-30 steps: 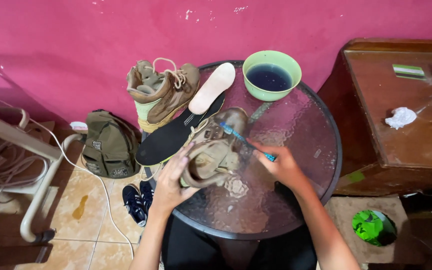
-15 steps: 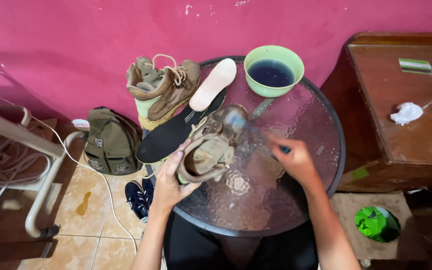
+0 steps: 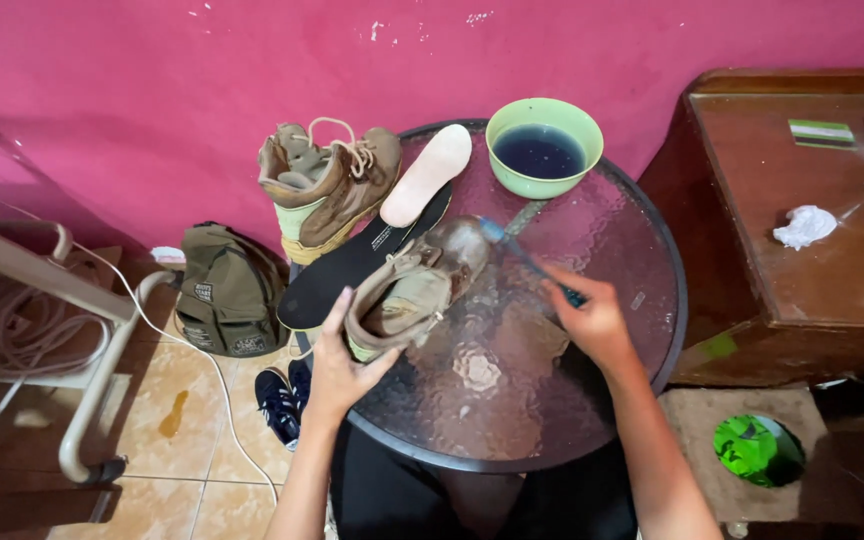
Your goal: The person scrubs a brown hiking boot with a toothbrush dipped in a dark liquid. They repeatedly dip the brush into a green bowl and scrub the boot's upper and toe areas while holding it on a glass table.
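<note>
head view: left hand gripped the tan boot's heel on the glass table; right hand clasped a blue brush touching its toe.

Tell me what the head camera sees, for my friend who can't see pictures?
A person's left hand steadies a tan boot on a round glass table while the right hand scrubs its toe with a blue toothbrush. Behind stand a green bowl of dark water, insoles and a second boot.

a single head-worn camera looks steeply down from above the seated person, facing a pink wall. it sits close over the round glass table, with tiled floor left and a wooden cabinet right.
</note>
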